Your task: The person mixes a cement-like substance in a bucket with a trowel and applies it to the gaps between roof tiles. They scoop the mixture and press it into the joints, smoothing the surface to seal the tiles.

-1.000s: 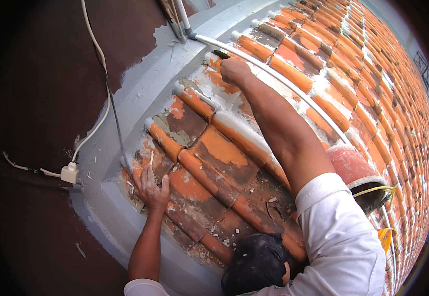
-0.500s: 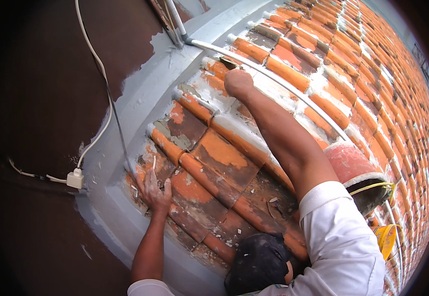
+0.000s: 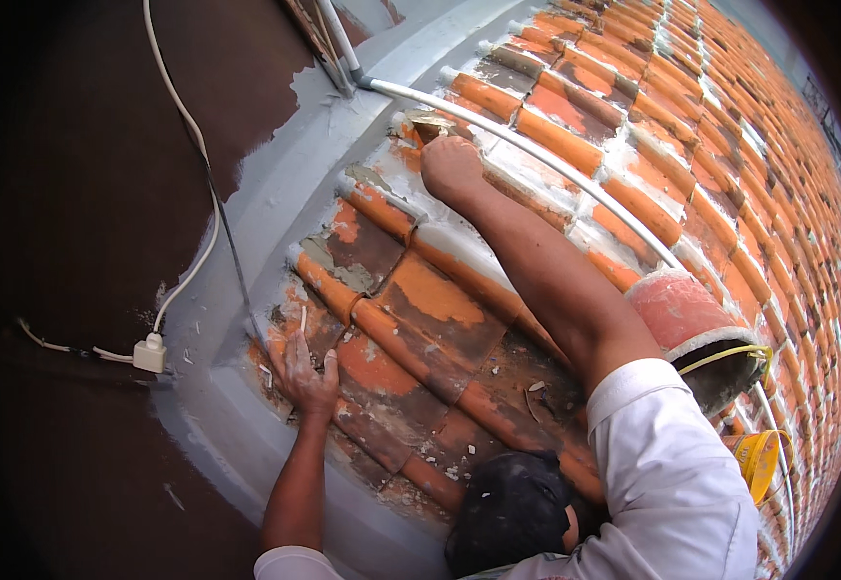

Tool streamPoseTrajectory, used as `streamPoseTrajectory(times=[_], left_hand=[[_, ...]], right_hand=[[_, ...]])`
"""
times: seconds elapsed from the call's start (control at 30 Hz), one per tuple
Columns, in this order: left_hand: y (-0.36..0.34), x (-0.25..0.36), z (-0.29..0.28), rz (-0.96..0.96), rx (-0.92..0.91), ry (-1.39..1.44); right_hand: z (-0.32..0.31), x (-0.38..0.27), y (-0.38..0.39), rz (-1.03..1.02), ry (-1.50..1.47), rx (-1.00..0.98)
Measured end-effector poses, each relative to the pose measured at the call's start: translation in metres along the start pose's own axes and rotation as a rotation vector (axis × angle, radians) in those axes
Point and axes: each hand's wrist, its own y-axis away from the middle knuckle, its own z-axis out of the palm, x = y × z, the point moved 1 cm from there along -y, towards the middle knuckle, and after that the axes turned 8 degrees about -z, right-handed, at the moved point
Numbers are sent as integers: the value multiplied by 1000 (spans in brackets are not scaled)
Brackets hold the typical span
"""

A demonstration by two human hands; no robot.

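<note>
The right hand (image 3: 454,166) was clamped on a trowel (image 3: 430,127), its fist hiding the handle. The trowel was at the upper left edge of the tiled roof (image 3: 440,290), its dark blade over the end of a row of curved tiles, with a lump of pale paste near the fist. Whether the blade touched the tile could not be told. The left hand (image 3: 306,382) held nothing visible; it lay on the tiles at the roof's lower left corner, back upward, thumb apart from the fingers. A thin white sliver (image 3: 304,317) lay just beyond its fingertips, and a dark cable (image 3: 232,246) ran down close to them.

A white pipe (image 3: 536,144) curved over the tiles from the upper left edge, passing beyond the right hand. Near the right elbow, a red bucket (image 3: 677,307) lay tipped on the roof, its mouth partly in view and a yellow handle (image 3: 730,356) across it. A yellow pail (image 3: 758,466) stood below it. Along the roof's left edge ran a grey-coated band (image 3: 285,184), bordering a dark brown surface (image 3: 72,193) crossed by a white cord (image 3: 188,116) that ended at a white socket (image 3: 149,354).
</note>
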Motion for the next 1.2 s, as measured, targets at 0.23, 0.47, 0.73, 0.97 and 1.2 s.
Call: streamPoseTrajectory(times=[0.23,0.47,0.73,0.97,1.2], left_hand=[[-1,0,-3,15,-34,2],[-1,-1,0,34,15,-61],[-1,-2,3,33,30,-74],[-1,-8,5,51,22,-25],[-1,-3,3,25,22,-47]], right_hand=[[27,8,-42,-9,51,-203],[19,30,-4,-45,26,-218],[-11,21,41,119,-121,-150],[2,50,32,178,-227,-13],[8,55,36,119,-207,-162]])
